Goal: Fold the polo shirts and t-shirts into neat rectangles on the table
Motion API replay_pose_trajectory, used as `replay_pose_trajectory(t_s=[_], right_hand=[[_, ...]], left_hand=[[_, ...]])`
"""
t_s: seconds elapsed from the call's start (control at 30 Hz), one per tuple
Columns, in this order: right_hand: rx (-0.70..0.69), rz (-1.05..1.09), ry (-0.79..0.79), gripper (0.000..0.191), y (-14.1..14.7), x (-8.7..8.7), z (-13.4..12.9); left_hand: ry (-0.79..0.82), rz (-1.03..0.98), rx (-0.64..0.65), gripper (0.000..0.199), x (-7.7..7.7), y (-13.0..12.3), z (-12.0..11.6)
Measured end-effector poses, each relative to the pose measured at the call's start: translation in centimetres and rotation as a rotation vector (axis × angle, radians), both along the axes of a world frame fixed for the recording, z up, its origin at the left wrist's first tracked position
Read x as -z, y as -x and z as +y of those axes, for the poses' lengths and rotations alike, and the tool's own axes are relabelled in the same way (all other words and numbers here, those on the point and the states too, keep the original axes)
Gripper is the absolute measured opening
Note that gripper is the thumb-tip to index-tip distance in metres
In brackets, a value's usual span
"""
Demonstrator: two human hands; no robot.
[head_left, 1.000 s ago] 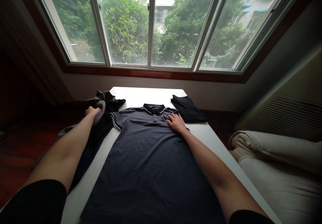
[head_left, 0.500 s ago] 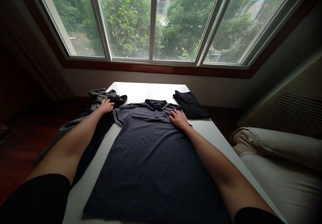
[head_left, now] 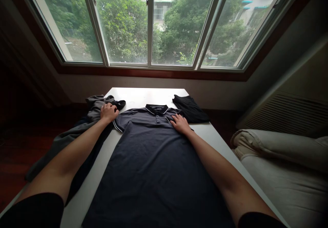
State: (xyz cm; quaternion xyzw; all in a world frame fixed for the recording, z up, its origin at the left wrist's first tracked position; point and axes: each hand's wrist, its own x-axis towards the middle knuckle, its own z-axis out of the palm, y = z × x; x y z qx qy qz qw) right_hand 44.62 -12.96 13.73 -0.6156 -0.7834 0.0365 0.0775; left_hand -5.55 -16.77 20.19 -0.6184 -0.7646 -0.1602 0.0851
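A dark grey-blue polo shirt (head_left: 153,163) lies spread front side up, its collar towards the window, with white stripes along the collar and sleeve edges. My right hand (head_left: 180,123) rests flat on its right sleeve, fingers apart; that sleeve is folded inward over the front. By the left sleeve, my left hand (head_left: 109,112) is curled at the inner edge of a heap of grey and black clothes (head_left: 95,104). Its fingertips are partly hidden, so what they hold, if anything, does not show.
The white table (head_left: 147,94) runs up towards a wide window (head_left: 151,26). A folded black garment (head_left: 191,108) lies at its far right corner. Beige cushioned seating (head_left: 279,149) stands to the right. Part of the clothes heap hangs over the table's left edge.
My left hand has gone from lying outstretched on the heap to curled fingers, nearer the left sleeve. My right hand stays on the shirt. The view has shifted slightly.
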Motion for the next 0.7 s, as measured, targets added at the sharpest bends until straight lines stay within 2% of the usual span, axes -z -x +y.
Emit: replay_pose_trajectory(t_s=[0.13,0.23,0.33,0.5,0.7], right_hand=[[0.0,0.01,-0.004,0.065,-0.1,0.1,-0.2],[-0.005,0.012,-0.003,0.064,-0.2,0.0,-0.3],[-0.007,0.012,-0.002,0.064,-0.3,-0.1,-0.1],[0.004,0.005,0.022,0.065,0.0,-0.4,0.2],[0.009,0.005,0.017,0.065,0.2,-0.6,0.3]], left_hand=[[0.149,0.167,-0.02,0.048,1.3,-1.6,-1.1],[0.201,0.203,-0.028,0.036,1.2,-1.6,-1.2],[0.173,0.167,-0.026,0.027,0.5,-1.5,-0.9],[0.076,-0.004,-0.074,0.029,-0.8,-2.4,0.6],[0.169,-0.134,-0.096,0.025,-1.9,-3.6,3.3]])
